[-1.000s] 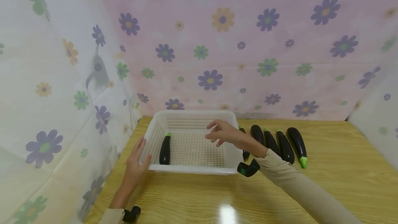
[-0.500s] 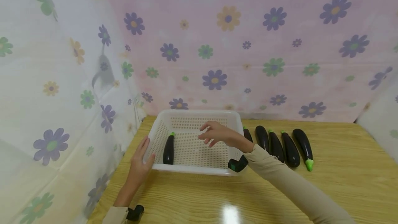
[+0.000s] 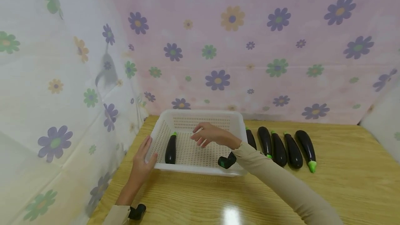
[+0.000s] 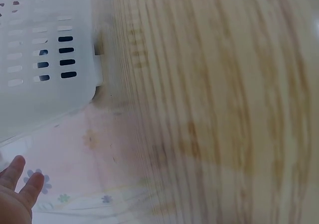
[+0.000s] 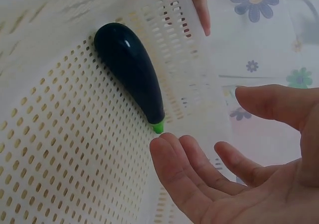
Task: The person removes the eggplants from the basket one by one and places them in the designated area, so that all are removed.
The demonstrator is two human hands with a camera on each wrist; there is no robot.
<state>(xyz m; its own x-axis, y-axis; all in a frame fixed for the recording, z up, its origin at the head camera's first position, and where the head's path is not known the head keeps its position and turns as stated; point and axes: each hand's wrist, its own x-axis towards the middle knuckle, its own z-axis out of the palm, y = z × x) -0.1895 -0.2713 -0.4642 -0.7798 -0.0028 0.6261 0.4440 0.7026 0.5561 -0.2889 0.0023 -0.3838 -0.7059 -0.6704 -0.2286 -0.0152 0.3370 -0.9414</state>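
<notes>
A white perforated plastic basket (image 3: 197,170) sits on the table, with one dark eggplant (image 3: 171,149) lying along its left side. The eggplant's green stem end points to the back wall. My left hand (image 3: 141,166) rests at the basket's left rim, fingers stretched along the outside and thumb by the front corner. Over the basket's middle hovers my right hand (image 3: 212,135), holding nothing, its fingers loosely bent. In the right wrist view, the fingertips (image 5: 169,154) of that hand overlap the area just below the eggplant's green stem.
Several more eggplants (image 3: 278,149) lie in a row on the wooden table (image 3: 350,169), right of the basket; the leftmost is partly hidden by the basket. Flower-patterned cloth (image 3: 250,79) hangs close behind the basket and also along the left side.
My right hand has moved left, from the basket's right side to over its middle. My left hand stays at the rim. The whole view has shifted slightly.
</notes>
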